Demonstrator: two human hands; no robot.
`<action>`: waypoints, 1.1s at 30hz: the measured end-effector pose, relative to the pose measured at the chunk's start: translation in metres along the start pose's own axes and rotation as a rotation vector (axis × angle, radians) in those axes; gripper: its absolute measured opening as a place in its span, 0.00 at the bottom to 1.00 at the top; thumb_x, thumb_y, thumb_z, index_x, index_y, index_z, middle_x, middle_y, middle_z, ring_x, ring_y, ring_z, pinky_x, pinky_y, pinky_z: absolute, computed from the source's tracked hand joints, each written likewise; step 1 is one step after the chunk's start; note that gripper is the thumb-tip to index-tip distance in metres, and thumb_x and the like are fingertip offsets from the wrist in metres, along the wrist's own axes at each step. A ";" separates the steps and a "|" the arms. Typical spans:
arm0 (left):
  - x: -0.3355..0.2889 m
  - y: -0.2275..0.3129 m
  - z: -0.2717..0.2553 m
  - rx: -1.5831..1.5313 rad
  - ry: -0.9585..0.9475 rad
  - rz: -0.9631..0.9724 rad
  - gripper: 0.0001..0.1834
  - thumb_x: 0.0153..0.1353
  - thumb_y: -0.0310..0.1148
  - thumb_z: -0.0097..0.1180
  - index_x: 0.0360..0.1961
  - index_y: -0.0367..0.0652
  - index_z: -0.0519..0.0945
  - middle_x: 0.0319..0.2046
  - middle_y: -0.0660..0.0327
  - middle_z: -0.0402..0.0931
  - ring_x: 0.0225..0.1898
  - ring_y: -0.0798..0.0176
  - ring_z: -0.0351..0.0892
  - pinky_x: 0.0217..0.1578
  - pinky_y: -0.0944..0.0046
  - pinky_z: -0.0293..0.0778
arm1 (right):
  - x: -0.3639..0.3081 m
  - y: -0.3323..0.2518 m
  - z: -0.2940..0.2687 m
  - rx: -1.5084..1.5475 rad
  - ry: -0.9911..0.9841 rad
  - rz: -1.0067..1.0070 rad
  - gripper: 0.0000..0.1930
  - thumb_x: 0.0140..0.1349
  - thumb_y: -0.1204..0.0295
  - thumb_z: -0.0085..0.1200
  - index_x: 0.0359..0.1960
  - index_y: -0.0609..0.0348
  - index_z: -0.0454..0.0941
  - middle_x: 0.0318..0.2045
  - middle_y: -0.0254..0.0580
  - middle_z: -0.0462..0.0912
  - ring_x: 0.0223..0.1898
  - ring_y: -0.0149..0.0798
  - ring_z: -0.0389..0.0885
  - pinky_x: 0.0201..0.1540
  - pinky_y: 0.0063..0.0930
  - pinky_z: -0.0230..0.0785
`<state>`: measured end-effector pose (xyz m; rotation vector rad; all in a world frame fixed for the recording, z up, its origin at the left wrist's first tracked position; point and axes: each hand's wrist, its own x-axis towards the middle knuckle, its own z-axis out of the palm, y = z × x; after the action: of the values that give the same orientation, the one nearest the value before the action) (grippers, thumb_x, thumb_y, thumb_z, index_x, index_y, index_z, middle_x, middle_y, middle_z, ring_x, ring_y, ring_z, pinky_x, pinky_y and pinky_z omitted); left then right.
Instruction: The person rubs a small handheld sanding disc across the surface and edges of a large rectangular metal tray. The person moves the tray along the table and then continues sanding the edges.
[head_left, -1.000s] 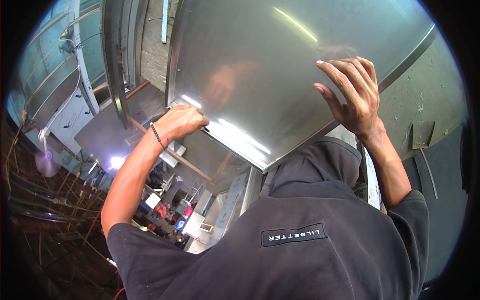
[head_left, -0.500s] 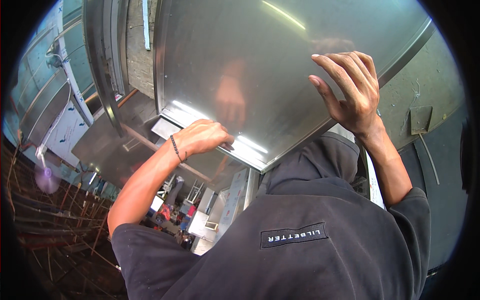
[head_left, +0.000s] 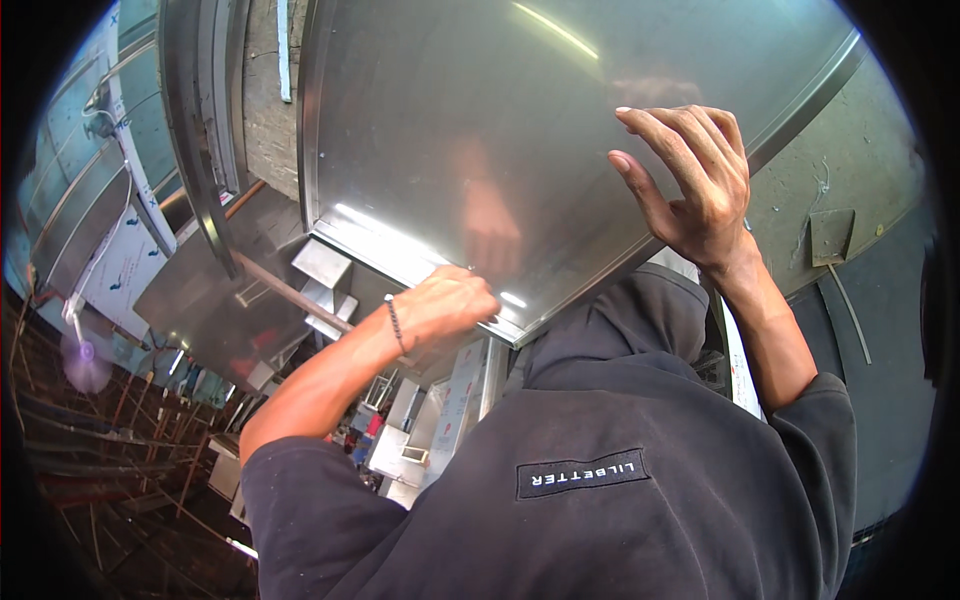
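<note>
A large brushed stainless-steel panel (head_left: 400,130) with raised edges fills the upper middle, reflecting my hands and a strip light. My left hand (head_left: 452,303), a dark beaded bracelet at its wrist, is closed at the panel's near rim, close to the near corner. Its fingers curl down, and whatever they hold, if anything, is hidden. Over the panel's right edge my right hand (head_left: 700,185) hangs open, thumb and fingers apart and nothing in them. Whether its heel rests on the edge I cannot tell.
Metal uprights (head_left: 190,140) and a horizontal bar (head_left: 290,290) stand left of the panel. A purple spinning fan (head_left: 86,362) is at far left. Beyond my left arm lie white boxes (head_left: 325,265) and film-covered sheet metal (head_left: 455,400). A grey dustpan-like piece (head_left: 830,235) lies at right.
My left hand has slid rightward and slightly nearer along the panel's near rim, still closed. My right hand stays open in nearly the same place.
</note>
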<state>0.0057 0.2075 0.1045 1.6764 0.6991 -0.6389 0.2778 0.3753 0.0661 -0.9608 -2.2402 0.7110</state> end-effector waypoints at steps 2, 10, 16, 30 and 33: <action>-0.015 -0.021 0.004 0.010 0.043 -0.103 0.08 0.58 0.33 0.56 0.31 0.46 0.87 0.29 0.56 0.85 0.35 0.51 0.86 0.37 0.55 0.80 | -0.001 0.001 0.000 -0.007 0.011 -0.008 0.18 0.54 0.68 0.70 0.46 0.56 0.83 0.35 0.36 0.83 0.34 0.37 0.81 0.43 0.32 0.69; 0.021 0.021 0.007 0.045 -0.020 0.010 0.08 0.56 0.32 0.54 0.28 0.45 0.85 0.28 0.52 0.84 0.36 0.49 0.86 0.37 0.53 0.80 | 0.000 0.000 0.000 -0.004 0.003 0.015 0.18 0.54 0.67 0.70 0.47 0.56 0.83 0.35 0.36 0.84 0.36 0.37 0.81 0.44 0.32 0.69; -0.013 -0.011 -0.011 0.072 0.050 -0.078 0.07 0.58 0.32 0.56 0.30 0.45 0.85 0.27 0.50 0.82 0.35 0.48 0.86 0.38 0.52 0.80 | -0.002 0.001 0.000 -0.003 0.005 0.024 0.19 0.54 0.67 0.70 0.47 0.55 0.82 0.36 0.35 0.84 0.36 0.37 0.81 0.45 0.32 0.69; -0.005 -0.010 -0.019 0.113 -0.102 -0.170 0.08 0.55 0.32 0.60 0.29 0.41 0.87 0.28 0.49 0.84 0.35 0.48 0.87 0.38 0.53 0.82 | -0.002 0.002 -0.003 0.017 -0.010 0.036 0.20 0.53 0.69 0.70 0.50 0.56 0.83 0.34 0.34 0.85 0.34 0.34 0.82 0.42 0.30 0.67; 0.008 0.015 -0.002 0.163 -0.042 -0.092 0.06 0.53 0.29 0.58 0.25 0.40 0.86 0.27 0.49 0.84 0.36 0.48 0.87 0.38 0.53 0.82 | -0.002 -0.001 0.000 0.015 -0.010 0.059 0.19 0.54 0.65 0.69 0.47 0.55 0.82 0.34 0.35 0.83 0.37 0.37 0.81 0.43 0.31 0.68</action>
<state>0.0220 0.2080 0.1087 1.7819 0.7131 -0.8125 0.2789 0.3731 0.0664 -1.0224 -2.2201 0.7593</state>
